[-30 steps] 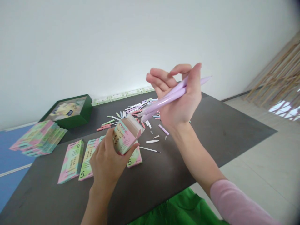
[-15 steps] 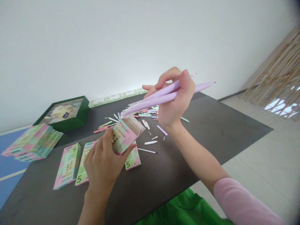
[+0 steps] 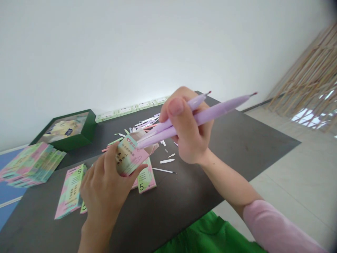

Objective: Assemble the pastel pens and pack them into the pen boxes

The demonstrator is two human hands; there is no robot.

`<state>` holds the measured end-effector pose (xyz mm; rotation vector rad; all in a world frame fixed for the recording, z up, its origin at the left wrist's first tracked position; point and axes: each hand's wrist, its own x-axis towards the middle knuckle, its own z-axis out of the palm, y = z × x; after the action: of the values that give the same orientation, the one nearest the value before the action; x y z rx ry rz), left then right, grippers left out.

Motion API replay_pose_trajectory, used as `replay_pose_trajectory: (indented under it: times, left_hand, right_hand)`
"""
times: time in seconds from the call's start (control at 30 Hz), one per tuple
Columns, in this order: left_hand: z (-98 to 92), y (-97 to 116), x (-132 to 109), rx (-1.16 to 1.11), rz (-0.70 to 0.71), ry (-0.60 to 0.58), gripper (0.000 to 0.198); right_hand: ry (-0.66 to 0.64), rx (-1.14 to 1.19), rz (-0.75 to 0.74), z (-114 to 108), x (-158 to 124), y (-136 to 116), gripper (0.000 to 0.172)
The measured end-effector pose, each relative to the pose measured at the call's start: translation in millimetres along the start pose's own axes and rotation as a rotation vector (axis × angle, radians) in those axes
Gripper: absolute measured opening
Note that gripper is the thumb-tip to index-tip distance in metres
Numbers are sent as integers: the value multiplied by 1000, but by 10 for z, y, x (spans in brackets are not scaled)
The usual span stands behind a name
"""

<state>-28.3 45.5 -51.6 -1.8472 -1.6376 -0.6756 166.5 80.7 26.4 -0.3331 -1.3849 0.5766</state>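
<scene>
Right hand (image 3: 188, 131) has tilted up, fingers clamped on two lilac plastic pens (image 3: 221, 111); left hand (image 3: 101, 184), fingers curled round pastel cardboard box (image 3: 129, 156), sits nr. far pen tips, above dark tabletop (image 3: 184, 196).

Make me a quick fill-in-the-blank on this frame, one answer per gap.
The right hand holds ____ lilac pens.
The pastel carton is held in the ____ hand.
The flat carton lying on the dark table shows the number ____.
The box behind them has ____ sides.
Missing words: two; left; 5; green.
</scene>
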Motion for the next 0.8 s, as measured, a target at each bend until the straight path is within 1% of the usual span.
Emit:
replay_pose_trajectory:
  times: [0.07, 0.13, 0.23, 0.3, 0.4, 0.47, 0.5, 0.57, 0.6, 0.63, 0.7, 0.73, 0.8]
  left_hand:
    - [-27, 11, -13, -16, 2, 41, 85]
    - [-49, 31, -19, -34, 5, 52, 84]
    - [-47, 38, -17, -57, 18, 66, 83]
    - [-16, 11, -16, -58, 25, 70, 83]
    - [43, -64, -16, -120, 16, 49, 88]
    - [65, -107, -15, -221, 38, 3, 91]
    - [70, -120, -14, -273, 57, -23, 91]
    - [77, -131, -14, -345, 86, -67, 92]
    - [83, -132, -16, -363, 91, -76, 93]
    - [95, -134, -19, -369, 95, -73, 94]
    - [133, -147, -28, -358, 114, -52, 96]
    - [156, -158, -33, -345, 131, -33, 95]
    - [194, -186, -39, -318, 173, 1, 92]
  right_hand:
    - [-32, -33, 7, -26, -7, 23, 32]
    - [-81, -79, -14, -40, -14, 20, 33]
    - [-213, -148, -13, -51, 6, 6, 31]
    - [-295, -137, -12, -78, 60, 14, 28]
    - [-471, -30, -36, -162, 189, 24, 23]
    - [-587, 26, -3, -224, 264, -2, 27]
    - [-623, 24, 32, -248, 285, -28, 31]
    - [-633, -14, 113, -275, 290, -91, 35]
    - [-601, -24, 125, -278, 279, -124, 34]
    - [-545, -25, 119, -277, 262, -153, 33]
    - [-438, 0, 58, -267, 233, -201, 30]
    - [-404, -1, 30, -263, 225, -222, 29]
    - [-386, -60, 21, -267, 220, -267, 33]
